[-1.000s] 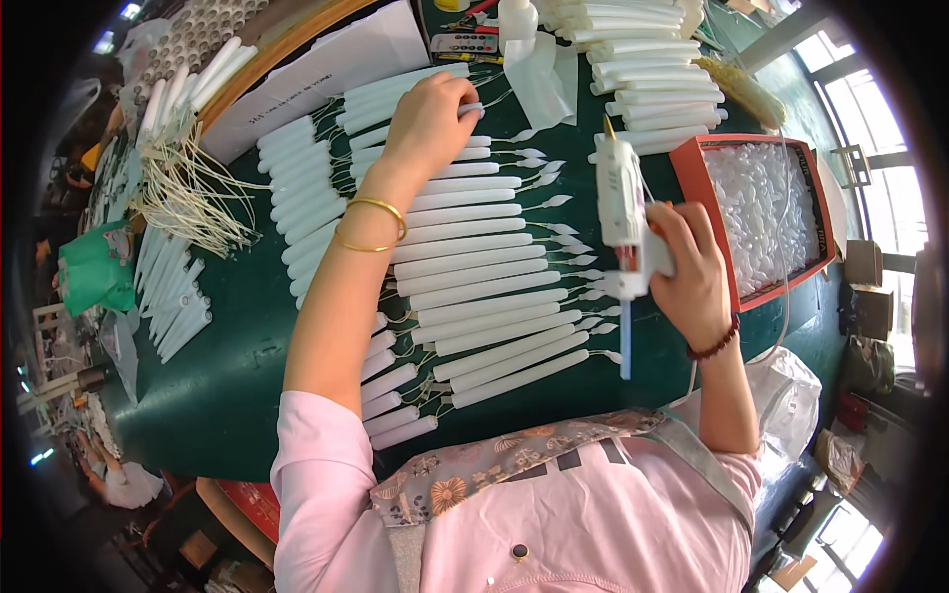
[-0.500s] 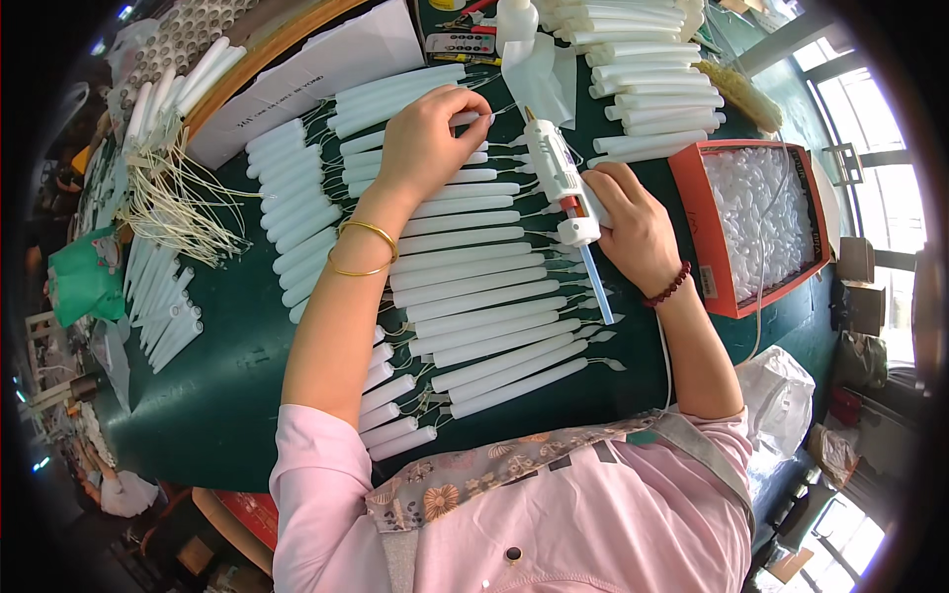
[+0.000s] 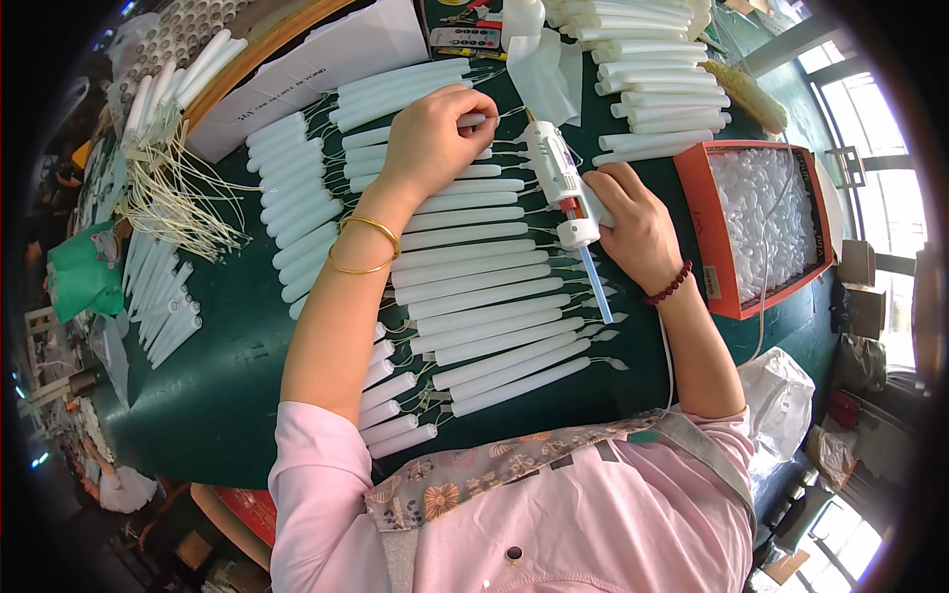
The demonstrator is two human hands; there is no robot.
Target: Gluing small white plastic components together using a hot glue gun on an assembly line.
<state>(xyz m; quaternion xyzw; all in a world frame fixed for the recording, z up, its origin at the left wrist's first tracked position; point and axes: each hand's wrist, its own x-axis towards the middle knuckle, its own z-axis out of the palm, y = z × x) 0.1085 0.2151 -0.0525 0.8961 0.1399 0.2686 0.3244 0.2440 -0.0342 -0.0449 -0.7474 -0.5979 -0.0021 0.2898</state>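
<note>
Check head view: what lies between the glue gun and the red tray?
Mostly the right hand gripping the glue gun; beyond its knuckles, bare green table up to the red tray, seen in the head view.

A green table carries rows of white candle tubes, a loose bundle of wires, white paper sheets and a red tray of white pieces.
</note>
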